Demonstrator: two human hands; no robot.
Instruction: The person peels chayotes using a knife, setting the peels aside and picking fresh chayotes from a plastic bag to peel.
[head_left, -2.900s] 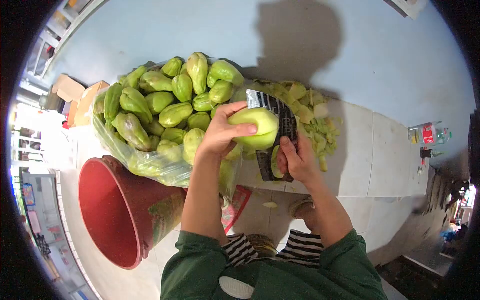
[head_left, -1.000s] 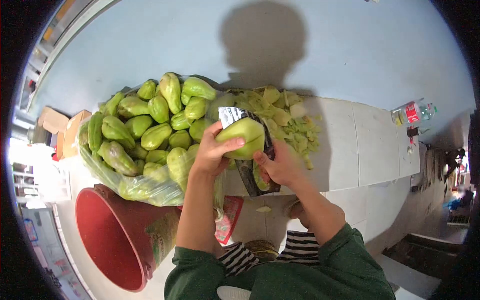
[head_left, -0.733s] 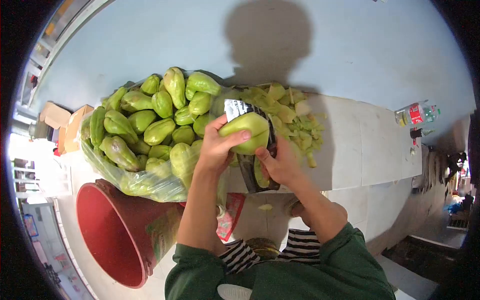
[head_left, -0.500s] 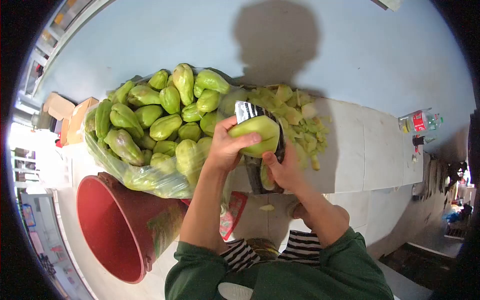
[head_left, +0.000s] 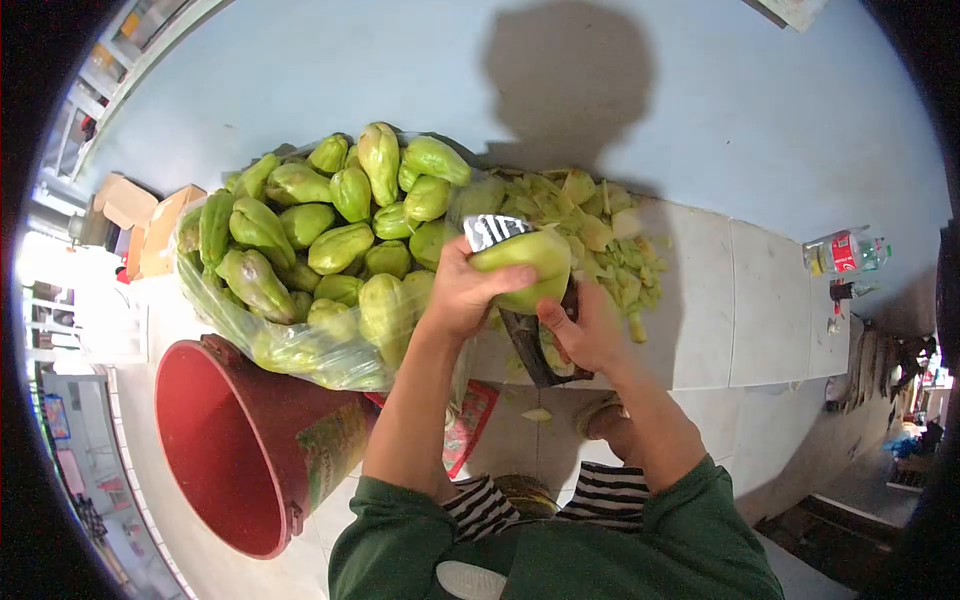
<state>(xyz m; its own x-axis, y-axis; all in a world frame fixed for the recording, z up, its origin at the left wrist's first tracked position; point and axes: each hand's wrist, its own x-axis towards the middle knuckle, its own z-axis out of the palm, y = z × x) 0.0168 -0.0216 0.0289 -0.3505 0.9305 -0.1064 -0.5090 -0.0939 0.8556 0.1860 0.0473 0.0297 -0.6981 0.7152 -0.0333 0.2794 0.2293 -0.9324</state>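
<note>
A pale green chayote [head_left: 532,265] with a smooth, light surface is gripped in my left hand [head_left: 465,290], the thumb across its front. My right hand [head_left: 588,330] is closed around a dark, flat tool [head_left: 525,340], with its thumb against the chayote's lower right side. Part of that tool hides behind the chayote and the fingers, and I cannot make out its exact kind. A shiny black-and-white striped piece [head_left: 495,231] shows above the chayote, close to my left fingers. Behind both hands lies a heap of green peelings [head_left: 620,255].
A clear plastic bag [head_left: 240,340] full of chayotes [head_left: 340,247] rests left on the white tiled ledge [head_left: 765,310]. Below it, a red bin [head_left: 205,455] lies on its side. Plastic bottles [head_left: 845,253] are at the ledge's right end; cardboard boxes [head_left: 165,235] stand far left.
My hands and the chayote have shifted slightly right, and the dark tool has tilted, its lower end swinging right. The whole view has also shifted a little.
</note>
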